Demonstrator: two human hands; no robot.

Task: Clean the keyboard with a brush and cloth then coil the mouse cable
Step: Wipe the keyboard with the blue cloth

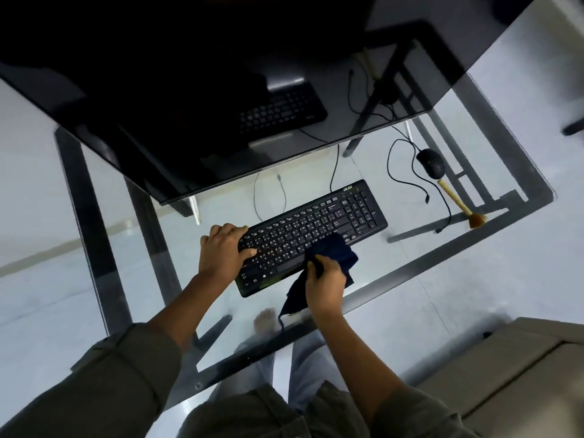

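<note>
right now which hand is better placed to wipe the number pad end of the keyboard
Right. The right hand already grips the dark cloth, which lies on the keyboard next to the number pad. The left hand is pressed on the opposite end, apparently steadying it.

Both arms reach forward, sleeves rolled at the elbows. The left hand (222, 252) lies flat, fingers spread. The right hand (325, 281) is clenched, knuckles up.
</note>
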